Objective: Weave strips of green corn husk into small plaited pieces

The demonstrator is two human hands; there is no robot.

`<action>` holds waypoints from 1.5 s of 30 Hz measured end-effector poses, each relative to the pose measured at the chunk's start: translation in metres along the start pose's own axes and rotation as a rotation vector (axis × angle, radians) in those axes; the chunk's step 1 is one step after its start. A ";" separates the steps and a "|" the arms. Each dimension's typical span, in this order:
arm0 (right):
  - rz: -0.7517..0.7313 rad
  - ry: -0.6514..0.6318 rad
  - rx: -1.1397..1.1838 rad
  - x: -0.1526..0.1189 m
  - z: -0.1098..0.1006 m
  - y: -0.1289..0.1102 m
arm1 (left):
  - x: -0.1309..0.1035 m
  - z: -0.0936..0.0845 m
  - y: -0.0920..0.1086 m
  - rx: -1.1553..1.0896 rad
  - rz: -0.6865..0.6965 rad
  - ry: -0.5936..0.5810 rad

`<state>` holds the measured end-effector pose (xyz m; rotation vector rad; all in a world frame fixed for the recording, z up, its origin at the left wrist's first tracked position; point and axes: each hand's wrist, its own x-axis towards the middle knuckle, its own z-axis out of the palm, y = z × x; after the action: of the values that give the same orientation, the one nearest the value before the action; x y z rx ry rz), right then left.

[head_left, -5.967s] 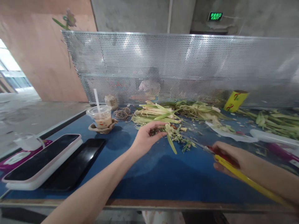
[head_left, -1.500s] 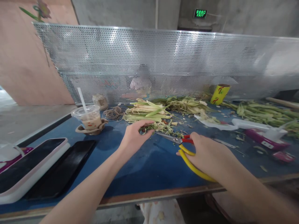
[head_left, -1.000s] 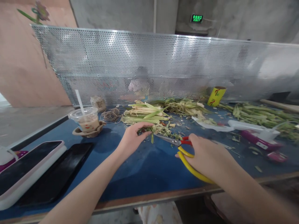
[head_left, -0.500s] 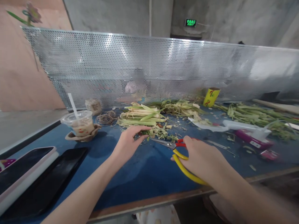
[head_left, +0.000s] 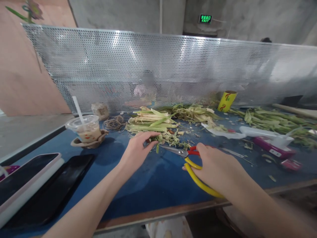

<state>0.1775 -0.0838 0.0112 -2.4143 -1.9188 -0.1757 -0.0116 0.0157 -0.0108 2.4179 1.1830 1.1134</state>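
Note:
Scissors with red and yellow handles are gripped in my right hand. Their blades point left, towards the small green plant piece that my left hand pinches between thumb and fingers. Part of that piece is hidden by the fingers. A thin green scrap hangs just below it, close to the blade tips. Directly behind my hands lie curly green trimmings and a pile of pale green stalks and husk-like leaves.
At left stand an iced drink cup in a cardboard holder, twine, and phones. Right are a purple glue gun, more leaves and a yellow roll. A perforated metal screen runs along the back; a person sits behind it.
The camera view has shifted slightly. A thin green scrap now hangs lower beneath the piece in my left hand. Both hands keep nearly the same places and grips.

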 end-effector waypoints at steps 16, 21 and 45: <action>0.010 0.027 0.002 0.000 0.001 0.000 | 0.003 -0.002 0.000 -0.064 -0.081 0.064; 0.008 0.009 0.008 0.001 0.001 0.000 | 0.002 -0.001 0.002 -0.088 -0.066 0.015; -0.012 0.012 -0.025 0.004 0.000 -0.002 | 0.001 0.004 0.000 -0.015 -0.028 -0.031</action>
<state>0.1766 -0.0798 0.0112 -2.4119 -1.9380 -0.2149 -0.0090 0.0169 -0.0130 2.3915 1.1909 1.0694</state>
